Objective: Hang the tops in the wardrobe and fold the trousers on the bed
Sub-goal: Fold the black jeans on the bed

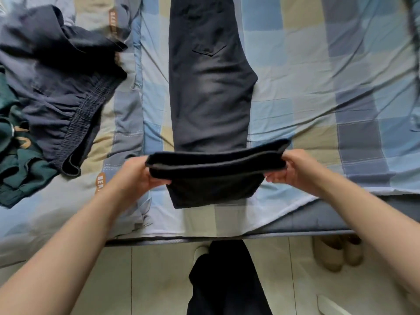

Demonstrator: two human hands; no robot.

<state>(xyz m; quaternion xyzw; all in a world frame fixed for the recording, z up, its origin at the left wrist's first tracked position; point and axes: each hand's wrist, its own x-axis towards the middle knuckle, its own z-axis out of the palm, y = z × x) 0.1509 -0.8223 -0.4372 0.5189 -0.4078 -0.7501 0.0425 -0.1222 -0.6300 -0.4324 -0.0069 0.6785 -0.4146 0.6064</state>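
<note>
Dark grey trousers (209, 87) lie lengthwise down the middle of the bed, legs together, a back pocket facing up. Their lower leg end is lifted and doubled over near the bed's front edge. My left hand (138, 176) grips the left side of that raised fold and my right hand (295, 169) grips the right side, both a little above the quilt. A second pair of dark navy trousers (56, 87) with an elastic waistband lies crumpled at the left. A dark green top (18, 160) with tan lettering sits bunched at the far left edge.
The bed carries a blue, beige and grey checked quilt (329, 98), with its front edge across the lower frame. Pale floor tiles lie below it, with my dark-trousered legs (227, 280) and a pair of beige slippers (338, 253) under the bed edge at the right.
</note>
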